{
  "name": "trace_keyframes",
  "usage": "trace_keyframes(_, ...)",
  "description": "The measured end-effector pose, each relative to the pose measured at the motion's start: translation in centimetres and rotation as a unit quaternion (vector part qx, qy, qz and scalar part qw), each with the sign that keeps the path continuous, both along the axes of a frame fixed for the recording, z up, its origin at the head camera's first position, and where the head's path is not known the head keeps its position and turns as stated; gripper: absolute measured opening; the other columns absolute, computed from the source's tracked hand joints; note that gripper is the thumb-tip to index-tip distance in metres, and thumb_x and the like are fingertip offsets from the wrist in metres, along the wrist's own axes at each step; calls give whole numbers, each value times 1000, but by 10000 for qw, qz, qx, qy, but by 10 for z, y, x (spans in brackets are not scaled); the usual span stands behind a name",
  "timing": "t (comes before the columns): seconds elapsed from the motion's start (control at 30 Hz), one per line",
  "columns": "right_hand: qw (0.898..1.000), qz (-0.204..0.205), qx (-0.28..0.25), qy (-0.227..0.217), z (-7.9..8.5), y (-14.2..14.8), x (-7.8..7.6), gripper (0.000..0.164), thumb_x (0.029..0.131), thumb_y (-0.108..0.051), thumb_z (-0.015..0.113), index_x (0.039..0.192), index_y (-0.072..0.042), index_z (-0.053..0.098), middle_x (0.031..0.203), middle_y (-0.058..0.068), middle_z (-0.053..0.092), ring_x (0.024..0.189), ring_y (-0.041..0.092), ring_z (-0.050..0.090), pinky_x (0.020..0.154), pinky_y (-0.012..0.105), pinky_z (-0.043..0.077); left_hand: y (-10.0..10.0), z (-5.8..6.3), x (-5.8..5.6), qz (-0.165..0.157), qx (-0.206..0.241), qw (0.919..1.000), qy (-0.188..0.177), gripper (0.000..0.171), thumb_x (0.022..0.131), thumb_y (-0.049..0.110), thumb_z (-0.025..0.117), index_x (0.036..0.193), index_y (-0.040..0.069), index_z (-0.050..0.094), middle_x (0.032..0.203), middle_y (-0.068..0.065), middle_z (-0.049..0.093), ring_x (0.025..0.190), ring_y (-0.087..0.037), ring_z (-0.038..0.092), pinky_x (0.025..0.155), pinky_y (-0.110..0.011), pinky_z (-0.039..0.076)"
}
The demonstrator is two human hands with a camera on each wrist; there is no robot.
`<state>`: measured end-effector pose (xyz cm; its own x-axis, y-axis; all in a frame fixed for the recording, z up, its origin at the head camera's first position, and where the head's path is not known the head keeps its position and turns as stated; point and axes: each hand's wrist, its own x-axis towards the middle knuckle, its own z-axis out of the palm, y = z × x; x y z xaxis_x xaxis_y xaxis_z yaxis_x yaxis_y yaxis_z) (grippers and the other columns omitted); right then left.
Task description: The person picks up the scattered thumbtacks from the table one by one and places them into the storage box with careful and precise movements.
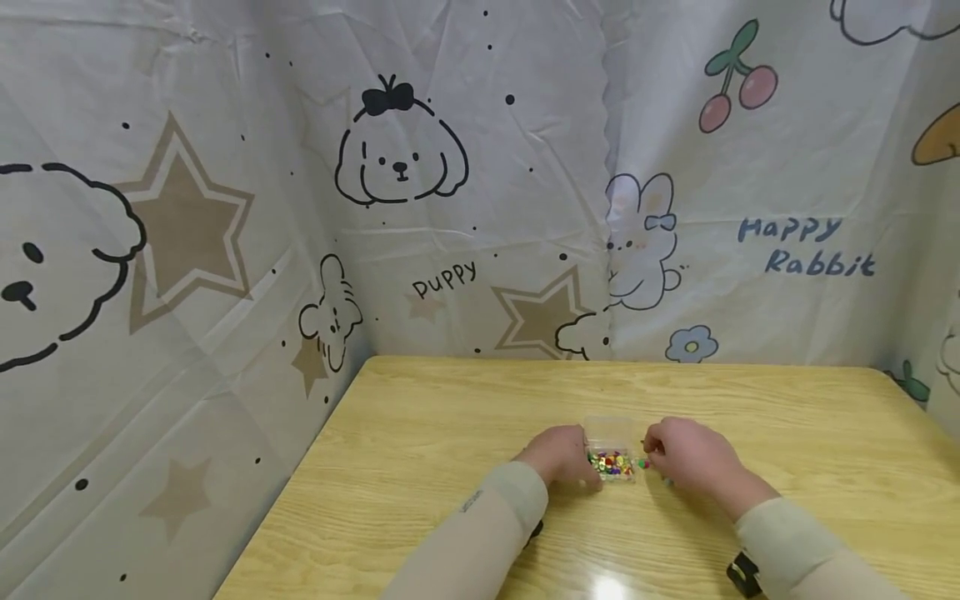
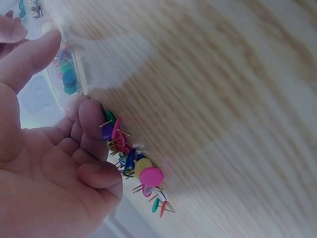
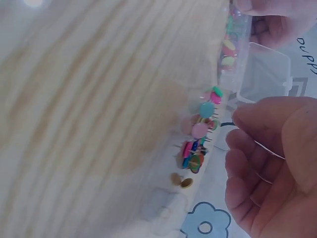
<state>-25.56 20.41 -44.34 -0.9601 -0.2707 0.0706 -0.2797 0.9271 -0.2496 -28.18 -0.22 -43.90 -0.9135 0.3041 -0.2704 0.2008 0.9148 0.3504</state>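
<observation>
Fingers of our right hand (image 1: 693, 457) bend loosely, thumb slightly apart; just leftward lie the loose thumbtacks (image 3: 199, 131), then the open clear box (image 1: 618, 478), its long side left-to-right, nearer our left hand (image 1: 557, 455), whose grip we cannot tell.

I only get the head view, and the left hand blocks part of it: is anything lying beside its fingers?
Observer: Yes, the left wrist view shows a cluster of loose tacks beside the left hand.
Operator: Is any tack there easy to pick out?
Observer: A bright pink tack, its round head face-on to that view.
Operator: And the tacks by the right hand?
Observer: The right wrist view shows a gold-coloured tack at that group's end away from the clear box.
</observation>
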Motion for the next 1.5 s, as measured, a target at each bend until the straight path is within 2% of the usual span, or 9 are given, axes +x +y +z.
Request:
trace_keyframes(0.13,9999,69,-19,-101,-5,-1,1,6,83,-20,71,83,-18,66,75,-5,53,64,11,46,58,35,45,-1,-2,-2,7,-25,10000,-12,40,66,36,85,84,17,55,74,4,56,63,-15,47,57,-32,43)
trace_keyframes(0.37,9999,107,32,46,-13,-4,-1,5,79,-17,68,80,-20,64,76,-5,52,64,10,47,59,37,47,2,-6,-3,18,-20,10000,-89,42,65,37,86,86,16,56,75,4,56,65,-15,48,58,-32,43)
trace_keyframes(0.6,9999,110,28,92,-17,-6,-8,13,78,-14,66,71,-22,58,71,-5,51,61,11,45,55,35,45,2,-4,-3,39,72,9999,-80,41,65,35,86,84,17,55,74,4,55,64,-15,47,57,-32,43)
trace_keyframes(0.8,9999,120,48,-65,-15,-8,-5,19,78,-10,60,65,-20,52,63,-5,48,57,13,43,50,33,40,2,-5,0,104,31,9999,-101,41,65,35,86,82,17,54,73,4,54,63,-15,47,56,-32,42)
trace_keyframes(1.2,9996,238,-86,118,-8,-14,-6,15,78,-15,62,68,-21,52,64,-6,49,58,12,43,52,32,40,-1,-1,-1,120,-28,9998,-174,43,66,37,86,90,16,57,76,4,55,64,-15,47,56,-32,42)
trace_keyframes(1.5,9994,345,-99,18,-4,-23,-4,17,81,-13,63,68,-21,56,64,-9,51,57,10,44,53,32,42,0,-2,-2,-16,21,9999,-105,40,67,36,85,83,17,54,71,3,50,61,-15,44,53,-31,37)
